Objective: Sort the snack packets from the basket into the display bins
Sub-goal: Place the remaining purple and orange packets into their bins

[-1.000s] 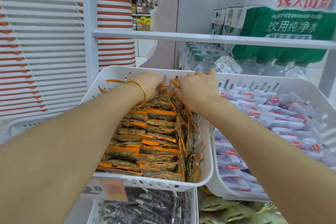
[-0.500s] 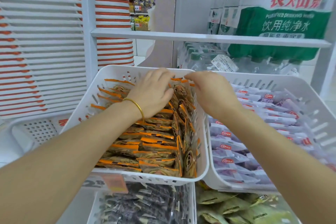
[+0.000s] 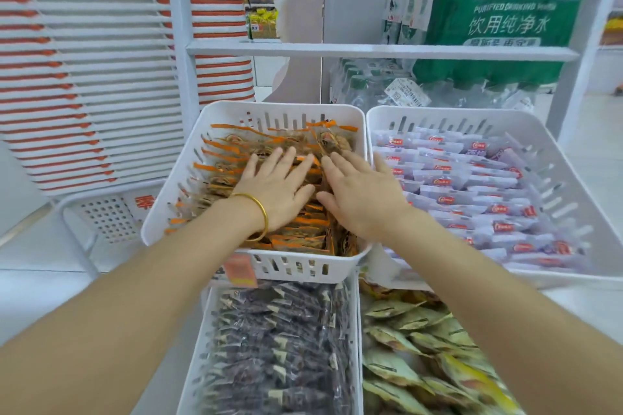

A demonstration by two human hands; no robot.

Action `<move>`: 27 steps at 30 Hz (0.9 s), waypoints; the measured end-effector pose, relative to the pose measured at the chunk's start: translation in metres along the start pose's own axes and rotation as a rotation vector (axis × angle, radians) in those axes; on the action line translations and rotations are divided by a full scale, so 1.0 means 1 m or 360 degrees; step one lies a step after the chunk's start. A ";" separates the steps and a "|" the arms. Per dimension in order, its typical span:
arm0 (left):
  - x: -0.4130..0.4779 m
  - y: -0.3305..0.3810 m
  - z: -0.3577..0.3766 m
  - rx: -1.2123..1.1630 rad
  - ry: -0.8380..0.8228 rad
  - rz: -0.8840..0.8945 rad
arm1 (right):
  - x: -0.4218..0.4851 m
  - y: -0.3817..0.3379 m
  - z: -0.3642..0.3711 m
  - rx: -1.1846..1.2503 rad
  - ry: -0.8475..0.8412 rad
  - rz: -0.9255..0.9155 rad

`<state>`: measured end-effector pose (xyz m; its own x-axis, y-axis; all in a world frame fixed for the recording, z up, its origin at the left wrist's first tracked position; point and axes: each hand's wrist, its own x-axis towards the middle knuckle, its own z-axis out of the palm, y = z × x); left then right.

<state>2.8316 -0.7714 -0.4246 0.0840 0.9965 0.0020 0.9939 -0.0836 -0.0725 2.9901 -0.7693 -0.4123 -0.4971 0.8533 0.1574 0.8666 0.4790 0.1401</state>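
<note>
Orange-edged snack packets (image 3: 229, 153) lay packed in the white display bin (image 3: 279, 108), directly beneath both palms. The left hand (image 3: 273, 187) and right hand (image 3: 362, 194) rested flat on them side by side, fingers straight and spread, gripping nothing. Light, level pressure would probably settle the layers best without crushing them. The right hand should avoid spilling any into the purple-white packets (image 3: 472, 178) just past its outer edge.

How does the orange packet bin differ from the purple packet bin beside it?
The orange packet bin is narrower; the purple packet bin is wider. The left hand and right hand press flat on the orange packets; nothing touches the purple packets. Both bins are white slotted plastic.
</note>
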 end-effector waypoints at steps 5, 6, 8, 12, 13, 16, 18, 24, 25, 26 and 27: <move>-0.018 0.029 -0.018 -0.0114 0.0169 0.0093 | -0.053 0.029 -0.010 0.0229 0.0286 0.0291; -0.023 0.039 -0.017 -0.0106 0.0170 0.0168 | -0.069 0.045 -0.006 0.0216 0.0269 0.0437; -0.027 0.054 -0.013 -0.0091 0.0084 0.0200 | -0.093 0.074 0.002 0.0207 0.0008 0.0695; -0.019 0.059 -0.009 -0.0090 -0.0005 0.0048 | -0.090 0.102 0.015 0.0221 -0.0361 0.0718; -0.021 0.060 -0.012 -0.0126 -0.0014 0.0037 | -0.087 0.105 0.014 0.0212 -0.0376 0.0691; -0.038 0.071 -0.022 -0.0199 0.0031 0.0060 | -0.090 0.109 0.012 0.0206 -0.0383 0.0658; -0.053 0.077 -0.025 -0.0209 0.0091 0.0092 | -0.098 0.109 0.011 0.0215 -0.0316 0.0663; -0.070 0.101 -0.017 -0.0199 0.0050 0.0167 | -0.080 0.120 0.005 0.0071 -0.0233 0.0526; -0.070 0.106 -0.014 -0.0200 0.0034 0.0159 | -0.076 0.122 0.007 0.0092 -0.0266 0.0526; -0.070 0.109 -0.011 -0.0196 0.0032 0.0146 | -0.074 0.125 0.010 0.0117 -0.0284 0.0531; -0.069 0.111 -0.008 -0.0187 0.0044 0.0133 | -0.073 0.127 0.014 0.0136 -0.0288 0.0539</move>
<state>2.9369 -0.8499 -0.4248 0.1669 0.9856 0.0281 0.9848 -0.1680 0.0436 3.1370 -0.7681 -0.4192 -0.1732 0.9849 0.0050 0.9846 0.1730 0.0268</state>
